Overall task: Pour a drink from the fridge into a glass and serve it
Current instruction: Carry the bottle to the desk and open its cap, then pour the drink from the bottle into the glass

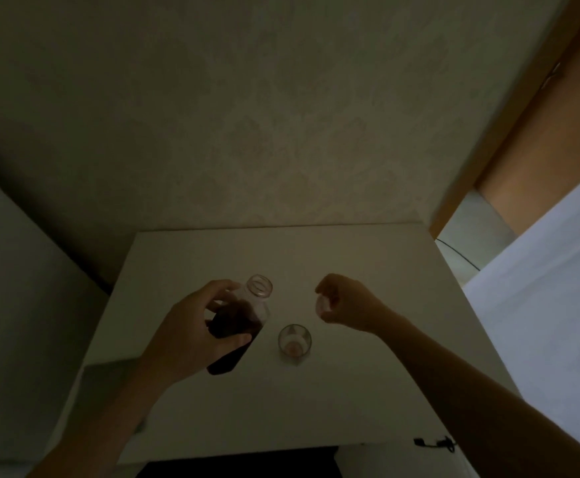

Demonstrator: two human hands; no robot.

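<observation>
A clear bottle (247, 312) of dark drink is uncapped and held above the white table (350, 391), tilted with its open neck up and to the right. My left hand (192, 336) is wrapped around its middle. A small empty glass (294, 343) stands upright on the table just right of the bottle. My right hand (342, 301) hovers behind and right of the glass, fingers closed around a small pale thing that looks like the bottle's cap (323, 304).
The table stands against a patterned wall. A white surface (557, 322) runs along its right side and a wooden door frame (509, 132) rises behind that. A grey surface (23, 305) lies left. A black cable (433, 443) hangs at the table's near edge.
</observation>
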